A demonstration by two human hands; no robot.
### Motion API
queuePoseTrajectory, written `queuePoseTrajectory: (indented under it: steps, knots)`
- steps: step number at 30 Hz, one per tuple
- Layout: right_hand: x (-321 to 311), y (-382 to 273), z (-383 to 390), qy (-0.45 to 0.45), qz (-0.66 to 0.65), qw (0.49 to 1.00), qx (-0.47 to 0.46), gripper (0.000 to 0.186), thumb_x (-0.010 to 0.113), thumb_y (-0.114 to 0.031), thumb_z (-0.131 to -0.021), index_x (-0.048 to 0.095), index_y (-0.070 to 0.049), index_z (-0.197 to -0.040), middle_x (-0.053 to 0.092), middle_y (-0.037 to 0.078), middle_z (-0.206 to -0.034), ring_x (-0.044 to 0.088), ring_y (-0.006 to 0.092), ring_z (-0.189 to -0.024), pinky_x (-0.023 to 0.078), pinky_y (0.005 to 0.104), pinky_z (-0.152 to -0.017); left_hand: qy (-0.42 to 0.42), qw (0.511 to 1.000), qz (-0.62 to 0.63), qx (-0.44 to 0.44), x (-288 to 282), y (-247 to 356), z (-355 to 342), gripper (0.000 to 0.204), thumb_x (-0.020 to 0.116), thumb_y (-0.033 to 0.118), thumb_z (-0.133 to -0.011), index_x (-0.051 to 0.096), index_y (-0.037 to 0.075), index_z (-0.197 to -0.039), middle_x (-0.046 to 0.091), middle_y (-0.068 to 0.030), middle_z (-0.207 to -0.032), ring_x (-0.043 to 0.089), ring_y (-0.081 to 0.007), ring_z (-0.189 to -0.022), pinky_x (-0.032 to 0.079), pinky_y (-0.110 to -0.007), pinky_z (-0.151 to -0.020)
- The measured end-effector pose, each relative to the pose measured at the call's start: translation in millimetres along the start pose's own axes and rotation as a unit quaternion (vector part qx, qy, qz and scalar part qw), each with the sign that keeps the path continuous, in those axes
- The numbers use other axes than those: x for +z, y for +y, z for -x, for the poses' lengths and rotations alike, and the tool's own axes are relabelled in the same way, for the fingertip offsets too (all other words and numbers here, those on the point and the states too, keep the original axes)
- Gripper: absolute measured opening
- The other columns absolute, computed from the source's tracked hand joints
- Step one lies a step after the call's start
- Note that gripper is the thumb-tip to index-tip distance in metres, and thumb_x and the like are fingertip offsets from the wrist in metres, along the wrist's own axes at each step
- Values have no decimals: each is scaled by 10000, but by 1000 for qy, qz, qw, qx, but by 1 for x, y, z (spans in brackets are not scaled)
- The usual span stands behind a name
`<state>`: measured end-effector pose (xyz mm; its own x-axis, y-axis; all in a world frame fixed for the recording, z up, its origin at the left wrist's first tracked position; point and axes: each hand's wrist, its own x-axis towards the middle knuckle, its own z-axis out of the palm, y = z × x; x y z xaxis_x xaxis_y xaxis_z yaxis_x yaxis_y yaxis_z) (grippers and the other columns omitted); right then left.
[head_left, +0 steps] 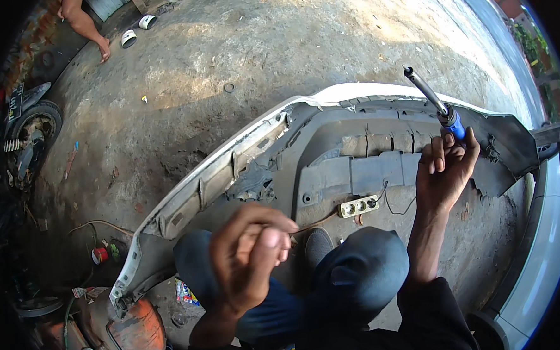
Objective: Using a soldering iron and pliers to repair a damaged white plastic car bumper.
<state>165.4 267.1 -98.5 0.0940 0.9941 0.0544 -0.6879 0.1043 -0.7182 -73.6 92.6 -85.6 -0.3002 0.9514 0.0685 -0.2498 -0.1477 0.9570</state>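
The fingers of the right hand (446, 174) are clamped on the blue handle of a tool (453, 125), whose metal barrel points up and to the left, away from them. The fingers of the left hand (249, 259) are curled in toward the thumb and blurred, so I cannot tell whether they meet or pinch anything. Just below and left of the right fingers, a pale socket block (353, 208) lies on the floor with a black plug (372, 203) in it. A black cable (393, 213) loops from there toward the right wrist, and a brown cord (323, 221) runs from the block toward the left fingers. Beneath both hands are the person's bent knees (376, 265), with a dark shoe (318, 244) between them. Beyond the fingers, a white-edged bumper (328, 131) arches across the floor, its grey inner side toward the person. Farther left of the left fingers lie a red container (99, 255) and, lower down, an orange tank (136, 334). Well beyond them stand a motorcycle wheel (37, 127) and another person's leg (82, 27), near two white sandals (128, 38). Right of the right fingers is a white car (538, 269)
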Motion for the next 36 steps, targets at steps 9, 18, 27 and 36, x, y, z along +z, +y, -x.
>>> queuePoseTrajectory:
  steps: [9, 18, 27, 36]
  knots:
    - [27, -18, 7, 70, 26, 997, 11, 321, 511, -298, -1012, 528, -15, -862, 522, 34, -756, 400, 73, -534, 326, 229, -454, 13, 976, 7, -216, 6, -42, -46, 201, 525, 233, -998, 559, 62, -899, 506, -5, -818, 491, -82, -671, 358, -233, -541]
    - [-127, -89, 41, 130, 99, 978, -128, 453, 449, -310, -1023, 490, -9, -1359, 577, 107, -1009, 439, 87, -608, 370, 201, -469, -65, 914, -152, -372, 38, -121, -12, 309, 528, 276, -1010, 675, 5, -999, 670, -57, -895, 613, -119, -774, 470, -248, -632]
    - [-234, -89, 86, 265, 136, 952, -75, 445, 476, -349, -994, 515, -45, -1317, 534, 88, -1005, 448, 95, -653, 386, 216, -521, -495, 620, -295, -533, 142, -332, 42, 351, 608, 299, -978, 696, -37, -1032, 709, -125, -826, 682, -167, -681, 531, -294, -579]
    - [-263, -98, 97, 289, 155, 943, -48, 457, 505, -394, -968, 538, -59, -1277, 538, 79, -991, 490, 108, -651, 396, 241, -521, -679, 516, -522, 2, 147, -372, 107, 465, 649, 167, -889, 487, 135, -1323, 708, -198, -789, 727, -293, -709, 568, -392, -585]
